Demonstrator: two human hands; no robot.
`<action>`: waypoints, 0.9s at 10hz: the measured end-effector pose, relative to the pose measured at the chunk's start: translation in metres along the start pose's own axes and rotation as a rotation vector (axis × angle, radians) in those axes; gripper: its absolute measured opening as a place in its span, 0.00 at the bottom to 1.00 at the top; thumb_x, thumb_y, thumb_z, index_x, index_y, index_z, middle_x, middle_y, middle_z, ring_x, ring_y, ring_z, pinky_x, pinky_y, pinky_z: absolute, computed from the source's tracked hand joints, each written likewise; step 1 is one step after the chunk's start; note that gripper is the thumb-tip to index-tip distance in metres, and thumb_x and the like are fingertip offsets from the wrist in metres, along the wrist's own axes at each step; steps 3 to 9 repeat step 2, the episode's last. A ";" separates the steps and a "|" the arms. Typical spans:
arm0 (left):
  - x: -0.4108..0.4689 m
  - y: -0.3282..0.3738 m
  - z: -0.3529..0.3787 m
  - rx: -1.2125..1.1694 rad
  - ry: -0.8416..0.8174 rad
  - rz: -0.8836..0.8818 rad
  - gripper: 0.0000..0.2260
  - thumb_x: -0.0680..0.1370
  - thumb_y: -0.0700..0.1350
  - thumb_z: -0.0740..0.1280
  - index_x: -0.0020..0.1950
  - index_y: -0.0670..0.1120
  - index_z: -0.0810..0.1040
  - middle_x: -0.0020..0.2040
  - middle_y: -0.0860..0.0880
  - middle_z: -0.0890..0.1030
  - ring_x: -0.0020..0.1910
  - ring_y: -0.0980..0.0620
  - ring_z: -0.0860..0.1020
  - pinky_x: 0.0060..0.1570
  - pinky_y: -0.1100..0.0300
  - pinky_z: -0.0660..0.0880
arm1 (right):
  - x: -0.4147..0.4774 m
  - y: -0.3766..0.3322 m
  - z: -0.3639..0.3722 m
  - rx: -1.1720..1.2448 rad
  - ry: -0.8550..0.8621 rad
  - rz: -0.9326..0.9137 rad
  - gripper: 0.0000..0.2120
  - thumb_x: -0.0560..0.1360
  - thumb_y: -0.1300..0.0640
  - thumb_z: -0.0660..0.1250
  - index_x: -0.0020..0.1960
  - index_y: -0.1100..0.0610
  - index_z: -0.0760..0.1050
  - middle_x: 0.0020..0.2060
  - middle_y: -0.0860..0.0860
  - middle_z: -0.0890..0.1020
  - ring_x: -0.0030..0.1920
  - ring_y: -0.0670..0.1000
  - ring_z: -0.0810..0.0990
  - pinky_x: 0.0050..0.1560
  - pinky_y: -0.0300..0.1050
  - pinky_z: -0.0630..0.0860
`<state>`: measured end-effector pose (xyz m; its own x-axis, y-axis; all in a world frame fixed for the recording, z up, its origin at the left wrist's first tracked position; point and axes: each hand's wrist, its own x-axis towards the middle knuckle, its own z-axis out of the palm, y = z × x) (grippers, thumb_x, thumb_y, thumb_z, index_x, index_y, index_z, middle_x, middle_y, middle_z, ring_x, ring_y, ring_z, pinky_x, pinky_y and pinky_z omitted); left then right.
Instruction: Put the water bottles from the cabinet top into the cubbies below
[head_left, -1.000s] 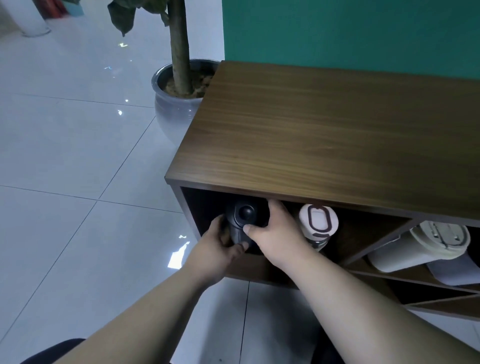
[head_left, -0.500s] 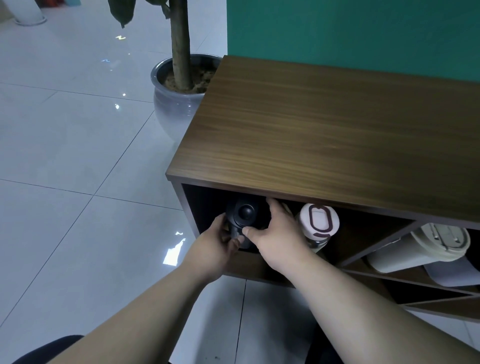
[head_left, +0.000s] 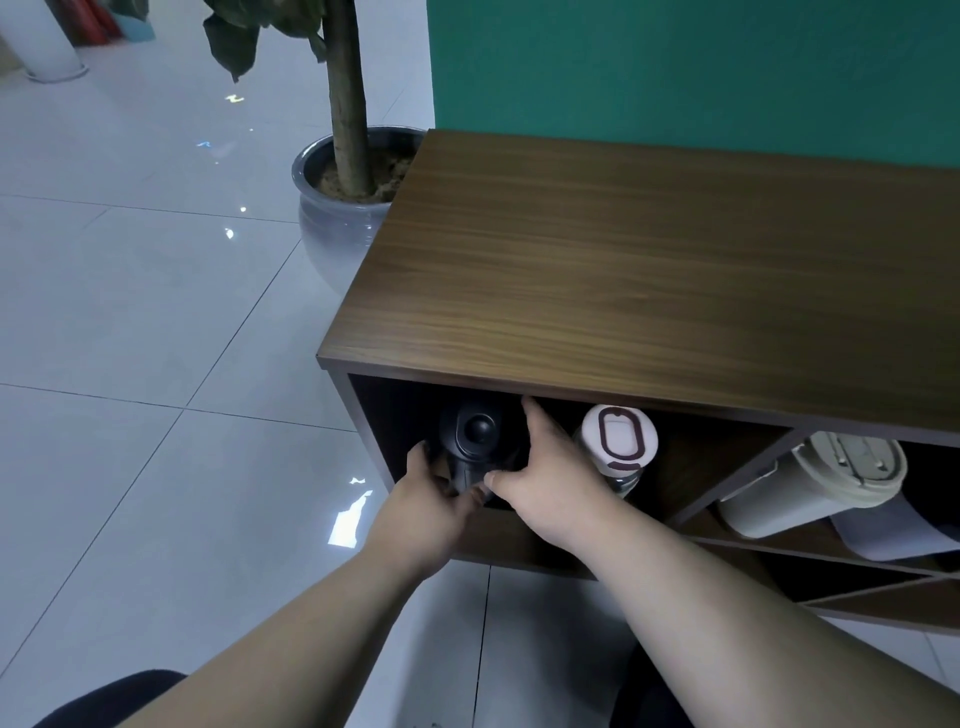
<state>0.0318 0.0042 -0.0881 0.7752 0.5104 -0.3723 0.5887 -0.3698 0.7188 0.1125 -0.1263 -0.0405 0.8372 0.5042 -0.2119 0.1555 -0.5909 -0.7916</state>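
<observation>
A black water bottle (head_left: 475, 434) lies on its side in the left cubby of the wooden cabinet (head_left: 649, 291), lid end facing me. My left hand (head_left: 434, 506) grips its lower left side and my right hand (head_left: 545, 470) wraps its right side. Right beside it in the same cubby lies a clear bottle with a white lid (head_left: 618, 441). A large white bottle (head_left: 810, 483) rests tilted in the triangular cubby to the right. No bottle stands on the visible part of the cabinet top.
A grey plant pot (head_left: 332, 223) with a thick trunk stands on the tiled floor against the cabinet's far left corner. A green wall (head_left: 701, 73) backs the cabinet. Pale fabric or paper (head_left: 893, 535) lies under the white bottle. Diagonal dividers split the lower right cubbies.
Both hands stay on the black bottle in the left cubby. The bottle sits slightly deeper, and the view has tilted up a little.
</observation>
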 end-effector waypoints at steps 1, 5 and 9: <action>-0.006 0.003 -0.002 0.019 -0.070 -0.067 0.31 0.78 0.58 0.70 0.75 0.46 0.65 0.56 0.49 0.79 0.51 0.46 0.76 0.41 0.56 0.73 | -0.010 0.003 -0.008 0.023 -0.085 0.052 0.42 0.72 0.54 0.73 0.79 0.49 0.55 0.66 0.43 0.71 0.68 0.43 0.68 0.61 0.35 0.61; -0.022 0.010 -0.006 0.022 -0.140 -0.102 0.30 0.79 0.61 0.68 0.74 0.45 0.68 0.64 0.45 0.79 0.55 0.46 0.76 0.49 0.55 0.75 | -0.022 0.009 -0.010 0.061 -0.167 0.124 0.53 0.63 0.39 0.71 0.81 0.52 0.50 0.78 0.52 0.66 0.76 0.52 0.65 0.72 0.44 0.63; -0.022 0.010 -0.006 0.022 -0.140 -0.102 0.30 0.79 0.61 0.68 0.74 0.45 0.68 0.64 0.45 0.79 0.55 0.46 0.76 0.49 0.55 0.75 | -0.022 0.009 -0.010 0.061 -0.167 0.124 0.53 0.63 0.39 0.71 0.81 0.52 0.50 0.78 0.52 0.66 0.76 0.52 0.65 0.72 0.44 0.63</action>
